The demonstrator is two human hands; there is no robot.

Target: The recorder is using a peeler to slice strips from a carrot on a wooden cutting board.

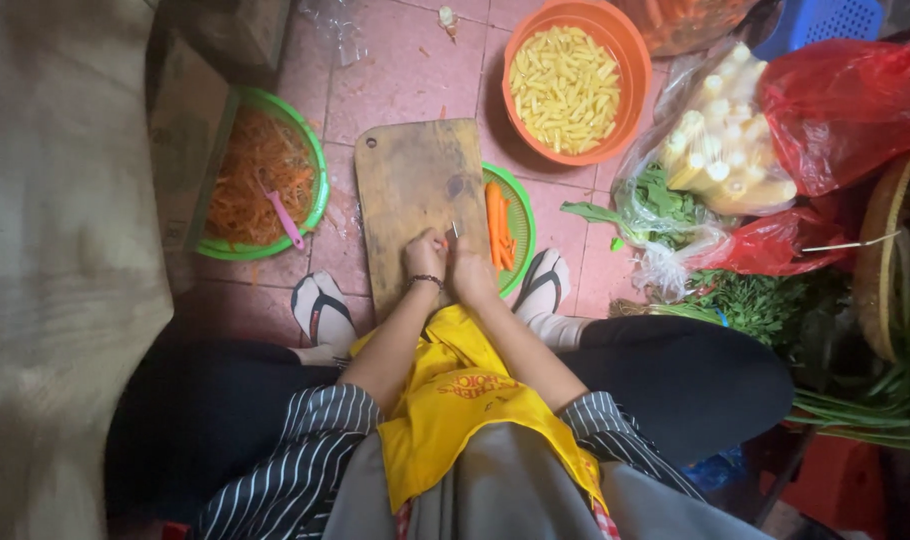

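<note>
A worn wooden cutting board (411,190) lies on the pink tiled floor between my feet. Both hands rest together at its near edge. My left hand (424,258), with a bracelet on the wrist, is closed over something small that I cannot make out. My right hand (469,268) grips a small knife (454,230) whose blade points up toward the board's middle. Peeled carrot pieces (498,222) lie in a green basket (521,210) just right of the board.
A green basket of shredded carrot (258,175) with a pink peeler (285,219) sits at left. An orange bowl (569,82) of yellow cut sticks stands behind. Bagged pale stalks (725,150), red bags (848,105) and green herbs (755,300) crowd the right. A brown sack (55,250) fills the left.
</note>
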